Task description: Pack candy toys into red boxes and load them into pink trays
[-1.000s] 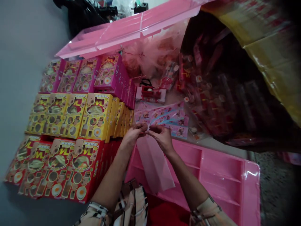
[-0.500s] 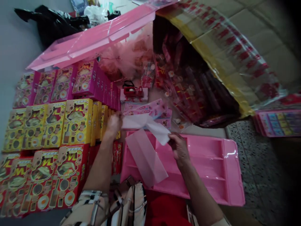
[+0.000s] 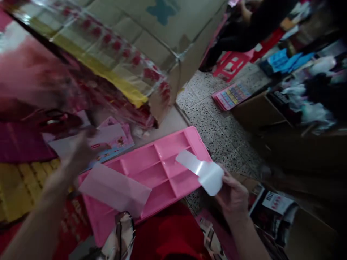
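Note:
My right hand (image 3: 234,196) holds a glossy white paper strip (image 3: 206,172) out to the right, over the corner of a pink plastic tray (image 3: 162,166) with several compartments. My left hand (image 3: 77,151), blurred by motion, is at the left above pink printed sheets (image 3: 115,139); whether it holds anything I cannot tell. A translucent pink sheet (image 3: 115,188) lies across the near end of the tray.
A large cardboard box wrapped in red-and-yellow printed film (image 3: 121,47) stands behind the tray. Yellow and red boxes (image 3: 16,191) are at the left. On the speckled floor (image 3: 217,133) lies a coloured card pack (image 3: 231,95). Another person sits at the top right (image 3: 252,25).
My view has swung right. My hands, together on the paper a second ago, have parted; the right hand has carried the white strip away to the right, the left stays at the left.

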A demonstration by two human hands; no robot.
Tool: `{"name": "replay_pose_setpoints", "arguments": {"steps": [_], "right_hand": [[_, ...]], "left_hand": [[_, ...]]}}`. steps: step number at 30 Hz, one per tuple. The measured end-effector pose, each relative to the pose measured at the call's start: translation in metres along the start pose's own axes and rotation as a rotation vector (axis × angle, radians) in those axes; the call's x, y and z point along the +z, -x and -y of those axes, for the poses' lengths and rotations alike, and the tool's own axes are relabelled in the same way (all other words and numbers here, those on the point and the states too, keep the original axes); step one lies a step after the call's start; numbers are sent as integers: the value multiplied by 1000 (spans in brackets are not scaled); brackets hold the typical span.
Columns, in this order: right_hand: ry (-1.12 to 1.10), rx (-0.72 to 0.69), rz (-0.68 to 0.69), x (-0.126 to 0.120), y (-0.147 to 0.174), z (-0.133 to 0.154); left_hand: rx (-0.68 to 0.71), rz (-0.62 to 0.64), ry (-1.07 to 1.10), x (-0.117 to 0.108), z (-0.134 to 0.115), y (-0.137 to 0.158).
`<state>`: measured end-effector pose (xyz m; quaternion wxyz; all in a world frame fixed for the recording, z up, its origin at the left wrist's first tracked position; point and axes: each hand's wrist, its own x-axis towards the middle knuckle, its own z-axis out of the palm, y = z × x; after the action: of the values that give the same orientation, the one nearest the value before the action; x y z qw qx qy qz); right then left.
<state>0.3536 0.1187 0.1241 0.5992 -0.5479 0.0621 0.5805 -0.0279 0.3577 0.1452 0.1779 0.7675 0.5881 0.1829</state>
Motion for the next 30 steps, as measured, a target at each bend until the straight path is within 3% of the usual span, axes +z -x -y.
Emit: {"name": "replay_pose_setpoints", "arguments": {"steps": [3,4,6,8,9,11,13,15,16,18,20,22,24,27,30], "right_hand": [[-141,22,93,23,10,-8],[-153,5,143,25,9,-8],[-92,-48,285,16,0,-2],[71,-103,437,-14,-13,12],[182,-136,493,-35,-21,22],[408,-268,468,-78,-38,42],[595,-477,300,-111,-55,56],[673,-628,215,-125,-75,58],[680,-650,244,-123,-85,53],[637,-594,366,-111,-105,35],[498,-463,417,-94,-120,8],[287,-286,384,-84,-126,-18],[74,-114,267,-87,-124,-41],[-90,13,-1,-109,-110,-65],[-134,25,-169,-139,-101,-78]], "left_hand": [[468,380,342,67,-126,51],[546,396,427,87,-164,67],[544,219,492,118,-223,86],[529,152,522,134,-260,88],[539,183,538,137,-272,84],[534,285,570,136,-287,73],[460,391,610,131,-297,62],[314,508,673,122,-305,53],[235,542,706,118,-309,49],[121,529,740,108,-315,39],[72,428,711,100,-318,26],[33,336,666,97,-319,12],[-29,303,663,104,-315,-1],[-101,267,726,136,-303,-16],[-128,224,721,191,-284,-29]]}}
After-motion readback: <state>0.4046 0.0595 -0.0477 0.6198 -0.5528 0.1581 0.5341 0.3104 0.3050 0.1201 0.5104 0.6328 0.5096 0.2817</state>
